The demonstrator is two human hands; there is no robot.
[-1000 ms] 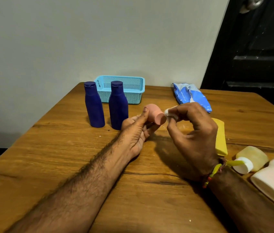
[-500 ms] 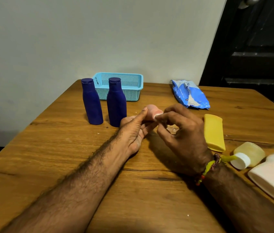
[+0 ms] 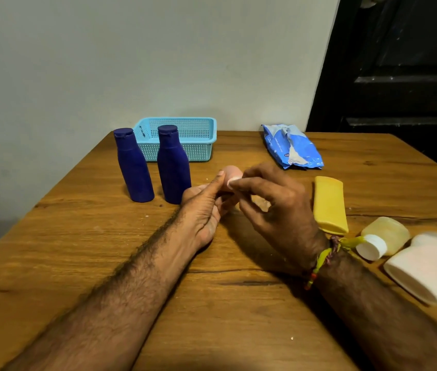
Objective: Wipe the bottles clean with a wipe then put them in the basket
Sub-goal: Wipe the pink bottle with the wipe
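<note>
Currently, the scene from left to right:

Blue bottles: 2 dark blue bottles (image 3: 134,167) (image 3: 173,167) stand upright, side by side, in front of the basket, untouched.
Basket: light blue basket (image 3: 201,127) at the far edge of the wooden table (image 3: 78,263); no bottle shows in it.
Left hand: left hand (image 3: 204,207) has its fingers curled round a small pink bottle (image 3: 232,171), thumb pressed up its side, and holds it above the table.
Right hand: right hand (image 3: 276,202) pinches a small white wipe (image 3: 233,181) between thumb and fingertips and presses it on the pink bottle.
Wipe pack: blue wipe pack (image 3: 292,147) lies flat beyond the right hand, well apart from the basket.
Lying bottles: yellow bottle (image 3: 329,204), pale bottle with white cap (image 3: 383,236) and white bottle (image 3: 426,266) lie on their sides at the right.
Step in hand: wiping the pink bottle, by my reading; none of the 6 bottles is yet in the basket.
Next move: probably turn the pink bottle in the left grip so the wipe reaches all its sides, then carry it over the 2 blue bottles into the basket without knocking them.
</note>
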